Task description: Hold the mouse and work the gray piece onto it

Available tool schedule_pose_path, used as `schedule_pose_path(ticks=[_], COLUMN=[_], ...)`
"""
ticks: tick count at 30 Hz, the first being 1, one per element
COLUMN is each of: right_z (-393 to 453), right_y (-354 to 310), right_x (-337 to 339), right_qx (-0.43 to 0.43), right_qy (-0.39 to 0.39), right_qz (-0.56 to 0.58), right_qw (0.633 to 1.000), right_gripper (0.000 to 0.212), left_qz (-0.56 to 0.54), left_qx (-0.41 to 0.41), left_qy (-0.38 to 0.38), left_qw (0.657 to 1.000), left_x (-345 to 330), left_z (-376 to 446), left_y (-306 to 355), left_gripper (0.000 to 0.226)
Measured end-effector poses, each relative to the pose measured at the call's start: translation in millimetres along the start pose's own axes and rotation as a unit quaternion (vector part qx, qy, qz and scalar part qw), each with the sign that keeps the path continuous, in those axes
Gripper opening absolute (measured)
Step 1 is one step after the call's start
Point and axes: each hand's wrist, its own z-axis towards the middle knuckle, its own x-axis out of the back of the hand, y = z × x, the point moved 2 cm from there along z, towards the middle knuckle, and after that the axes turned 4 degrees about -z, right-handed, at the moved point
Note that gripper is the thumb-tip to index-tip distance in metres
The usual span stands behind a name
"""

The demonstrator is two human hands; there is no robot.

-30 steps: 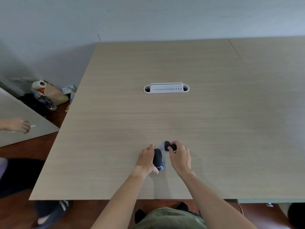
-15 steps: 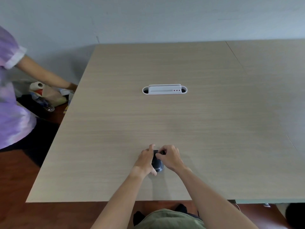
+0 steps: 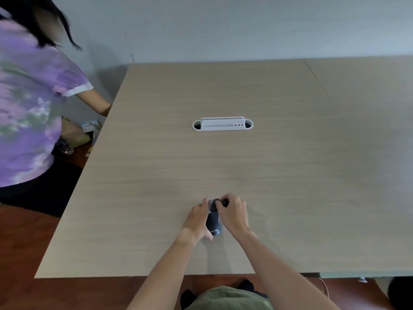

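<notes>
**Pale wood desk against a grey wall**

Near the desk's (image 3: pixel 223 166) front edge, the left hand (image 3: pixel 196 218) grips a dark mouse (image 3: pixel 213 223); the right hand (image 3: pixel 234 212) pinches its far end. A white cable port (image 3: pixel 222 124) sits mid-desk. A person in purple (image 3: pixel 29 113) stands left.

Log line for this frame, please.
left hand grips dark mouse | right hand pinches small dark part at its front | on wooden table
</notes>
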Motion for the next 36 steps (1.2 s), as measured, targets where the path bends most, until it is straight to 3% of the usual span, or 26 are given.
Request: schedule_pose_path(ticks=[3,8,11,14,17,19,23,28,31,34,36], right_z=[0,2,5,4,5,6,3,2,3,1,3], right_y=[3,16,14,15,17,14,11,20,17,21,29], right_x=[1,15,16,14,16,17,9,10,11,9,10], right_qx=[0.011,-0.026,0.002,0.002,-0.022,-0.014,0.009,0.004,0.032,0.037,0.018], right_qy=[-0.07,0.058,-0.019,-0.092,0.006,0.023,-0.109,0.019,-0.041,-0.141,-0.099], right_qz=[-0.011,-0.021,0.037,0.005,-0.042,-0.018,0.005,-0.045,0.019,-0.008,-0.028], right_qw=[0.997,0.998,0.999,0.996,0.999,0.999,0.994,0.999,0.998,0.989,0.994], right_gripper=[0.009,0.008,0.009,0.01,0.009,0.009,0.009,0.01,0.012,0.014,0.015], left_qz=[-0.001,0.011,0.022,0.039,0.053,0.053,0.055,0.047,0.045,0.057,0.06], left_qx=[0.009,0.013,0.012,0.009,0.007,0.005,0.0,-0.004,-0.007,-0.009,-0.013], left_qy=[-0.009,-0.01,-0.01,-0.012,-0.011,-0.006,-0.006,-0.004,-0.002,-0.003,-0.003], left_qw=[1.0,1.0,1.0,0.999,0.999,0.999,0.998,0.999,0.999,0.998,0.998], left_x=[-1,-2,-2,-1,-2,-3,-4,-6,-6,-7,-7], left_z=[2,4,5,7,9,10,13,13,14,16,17], left_y=[-1,0,0,1,0,-2,-3,-7,-8,-8,-8], left_gripper=[0.118,0.12,0.111,0.099,0.088,0.087,0.085,0.086,0.084,0.081,0.082])
